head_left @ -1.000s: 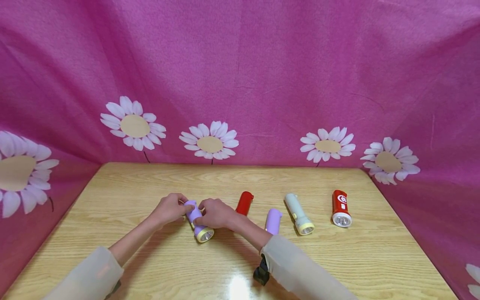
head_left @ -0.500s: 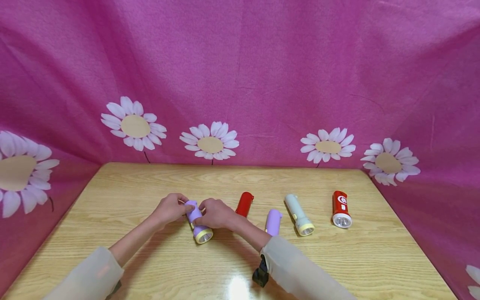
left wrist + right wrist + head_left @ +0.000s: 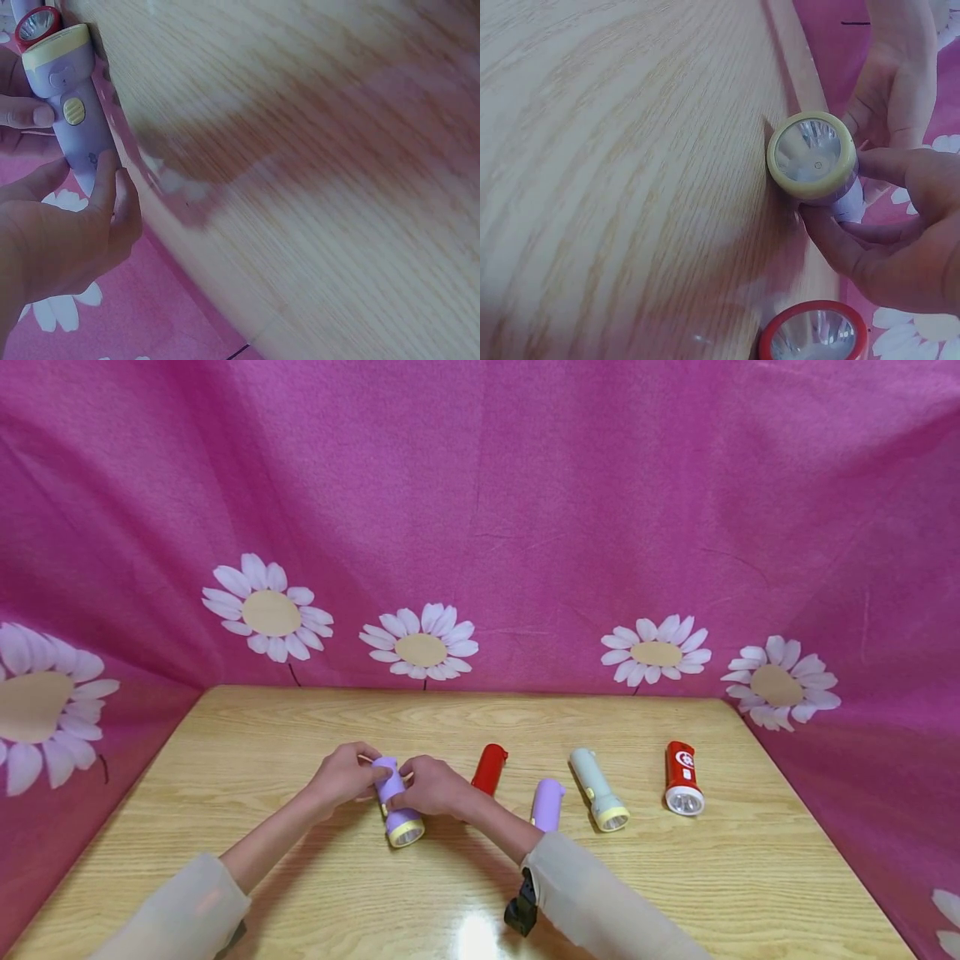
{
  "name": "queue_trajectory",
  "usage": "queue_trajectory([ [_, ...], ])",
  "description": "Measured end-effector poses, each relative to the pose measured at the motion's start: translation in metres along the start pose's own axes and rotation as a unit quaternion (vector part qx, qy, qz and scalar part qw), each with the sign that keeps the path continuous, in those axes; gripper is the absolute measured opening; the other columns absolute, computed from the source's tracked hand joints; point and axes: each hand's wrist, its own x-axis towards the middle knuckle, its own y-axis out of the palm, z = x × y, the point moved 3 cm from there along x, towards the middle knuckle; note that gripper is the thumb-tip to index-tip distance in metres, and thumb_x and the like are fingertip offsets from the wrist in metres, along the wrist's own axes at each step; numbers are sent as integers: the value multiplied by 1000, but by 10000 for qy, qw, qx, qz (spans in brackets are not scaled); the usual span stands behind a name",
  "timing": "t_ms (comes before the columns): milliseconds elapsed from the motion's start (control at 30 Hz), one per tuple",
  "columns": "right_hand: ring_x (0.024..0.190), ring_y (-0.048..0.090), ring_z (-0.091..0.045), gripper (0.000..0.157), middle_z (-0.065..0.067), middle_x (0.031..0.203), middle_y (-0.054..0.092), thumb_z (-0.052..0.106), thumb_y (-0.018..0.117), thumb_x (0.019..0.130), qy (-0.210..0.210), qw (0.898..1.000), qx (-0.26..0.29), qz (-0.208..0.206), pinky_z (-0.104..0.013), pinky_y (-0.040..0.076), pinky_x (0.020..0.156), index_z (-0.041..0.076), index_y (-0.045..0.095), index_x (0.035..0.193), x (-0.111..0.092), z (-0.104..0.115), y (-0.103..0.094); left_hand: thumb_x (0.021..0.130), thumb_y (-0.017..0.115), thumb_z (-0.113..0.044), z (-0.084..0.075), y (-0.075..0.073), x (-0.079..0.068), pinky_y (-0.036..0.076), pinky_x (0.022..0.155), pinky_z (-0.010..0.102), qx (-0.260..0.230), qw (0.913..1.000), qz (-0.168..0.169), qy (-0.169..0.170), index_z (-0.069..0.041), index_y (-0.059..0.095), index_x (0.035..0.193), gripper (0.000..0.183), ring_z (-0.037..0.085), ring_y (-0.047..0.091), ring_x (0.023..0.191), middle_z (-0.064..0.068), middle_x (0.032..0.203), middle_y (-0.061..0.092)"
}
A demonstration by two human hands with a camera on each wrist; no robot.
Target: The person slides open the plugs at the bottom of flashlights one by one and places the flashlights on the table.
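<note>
Both hands hold a purple flashlight (image 3: pixel 406 822) with a yellow lens rim, left of the table's middle. My left hand (image 3: pixel 341 778) pinches its tail end between thumb and fingers. Near the head, my right hand (image 3: pixel 437 787) grips the body from the other side. The left wrist view shows its ribbed yellow switch (image 3: pixel 74 111) facing that camera, with a thumb of the other hand beside it. In the right wrist view the lens (image 3: pixel 808 150) faces the camera, and the tail is mostly hidden behind the head and fingers.
A red flashlight (image 3: pixel 490 767) lies just right of my right hand, partly hidden by it. Beyond the forearm lie a second purple flashlight (image 3: pixel 547 803), a pale green one (image 3: pixel 597 789) and a red-and-white one (image 3: pixel 682 777). A pink flowered cloth (image 3: pixel 525 527) surrounds the wooden table (image 3: pixel 712 877).
The held flashlight has turned slightly: its lens end has shifted a little left and its tail a little right and away. My left hand has moved slightly with the tail; both hands keep their hold.
</note>
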Motion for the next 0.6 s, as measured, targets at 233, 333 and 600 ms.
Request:
queue_trajectory([
  [233, 71, 57, -9, 43, 1, 80, 63, 20, 77, 74, -10, 10000, -69, -30, -20, 47, 62, 0, 61, 108, -1, 0, 0, 83, 64, -7, 2, 1, 1, 55, 71, 33, -338, 9994, 56, -51, 8, 52, 109, 33, 23, 61, 81, 21, 101, 57],
  [333, 72, 56, -9, 43, 1, 81, 64, 21, 77, 74, -53, 9998, -200, -82, -19, 47, 63, 0, 61, 108, -1, 0, 0, 82, 63, -6, 3, 1, 2, 55, 74, 35, -566, 9982, 143, -97, 8, 51, 109, 33, 23, 62, 81, 22, 102, 57],
  [600, 73, 57, -9, 46, 0, 83, 64, 23, 77, 73, 34, 9995, -267, -165, -20, 48, 64, 0, 60, 110, 0, -2, 0, 83, 62, -6, 3, 1, 2, 53, 77, 36, -803, 9963, 241, -202, 8, 49, 112, 35, 24, 62, 83, 22, 106, 56],
])
